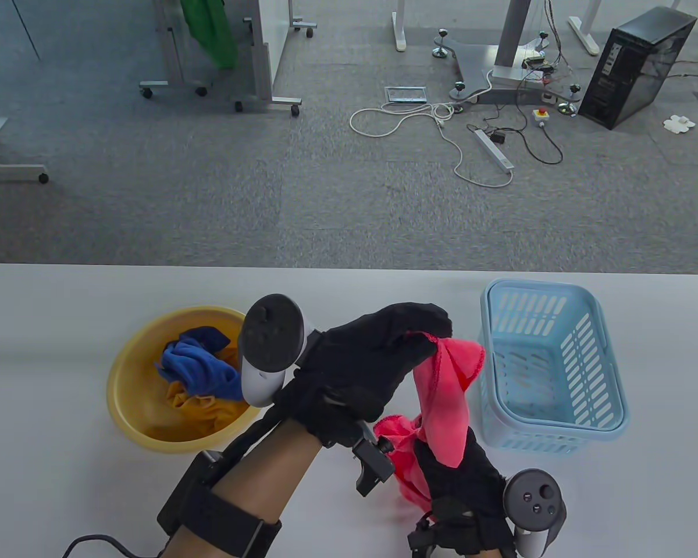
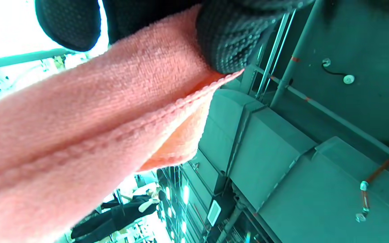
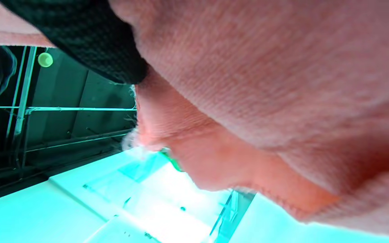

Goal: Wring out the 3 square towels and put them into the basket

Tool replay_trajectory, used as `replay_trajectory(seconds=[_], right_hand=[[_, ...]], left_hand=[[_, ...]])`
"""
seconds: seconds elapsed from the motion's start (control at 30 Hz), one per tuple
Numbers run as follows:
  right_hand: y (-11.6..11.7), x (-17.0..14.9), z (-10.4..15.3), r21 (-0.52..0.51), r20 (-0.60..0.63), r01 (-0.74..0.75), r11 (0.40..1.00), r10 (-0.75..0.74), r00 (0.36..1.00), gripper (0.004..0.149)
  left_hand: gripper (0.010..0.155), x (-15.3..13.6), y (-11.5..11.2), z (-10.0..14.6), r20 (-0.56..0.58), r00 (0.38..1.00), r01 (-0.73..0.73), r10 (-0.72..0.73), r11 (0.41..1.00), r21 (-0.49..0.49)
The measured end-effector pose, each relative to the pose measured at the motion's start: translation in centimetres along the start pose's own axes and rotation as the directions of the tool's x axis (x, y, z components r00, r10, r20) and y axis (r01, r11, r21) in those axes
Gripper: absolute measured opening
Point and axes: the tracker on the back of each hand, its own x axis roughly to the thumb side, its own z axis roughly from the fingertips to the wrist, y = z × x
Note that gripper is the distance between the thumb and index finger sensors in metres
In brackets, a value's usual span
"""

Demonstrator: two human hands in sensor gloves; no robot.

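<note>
No legible text, label, brand, number or sign appears in any of the three views. The black computer tower (image 1: 637, 67) standing on the floor carries pale markings down its front panel, but these are too small to be read. The surfaces of the blue basket (image 1: 549, 360) and the yellow basin (image 1: 128, 401) on the worktop (image 1: 64, 325), and the towels, bear no printing that can be made out.
</note>
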Motion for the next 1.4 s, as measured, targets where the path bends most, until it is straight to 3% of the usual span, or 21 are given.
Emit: replay_trajectory(seconds=[0.07, 0.23, 0.63, 0.9, 1.03, 1.4], right_hand=[[-0.3, 0.0, 0.1, -0.043, -0.018, -0.024, 0.999, 0.023, 1.0, 0.049], [-0.8, 0.0, 0.0, -0.027, -0.035, -0.003, 1.0, 0.002, 0.999, 0.065], [-2.0, 1.2, 0.2, -0.111, 0.019, -0.017, 0.994, 0.019, 1.0, 0.058], [-2.5, 1.4, 0.4, -0.168, 0.036, -0.01, 0.986, 0.016, 0.999, 0.061], [-2.9, 1.6, 0.5, -0.181, 0.051, 0.004, 0.984, 0.005, 0.999, 0.062], [-3.6, 2.1, 0.6, -0.194, 0.084, 0.039, 0.98, -0.023, 0.996, 0.06]], left_hand=[[0.041, -0.5, 0.6, 0.3, -0.02, 1.0, 0.017, -0.017, 1.0, 0.024], [0.041, -1.7, 2.2, 1.1, -0.048, 0.997, 0.07, -0.065, 0.993, 0.094], [0.042, -6.6, 4.8, 4.0, -0.155, 0.983, 0.132, -0.097, 0.963, 0.236], [0.042, -9.0, 4.6, 5.2, -0.25, 0.926, 0.334, -0.284, 0.923, 0.19], [0.042, -10.9, 3.6, 6.0, -0.276, 0.837, 0.52, -0.472, 0.843, 0.135], [0.042, -16.1, 0.6, 7.4, -0.333, 0.827, 0.49, -0.454, 0.871, 0.028]])
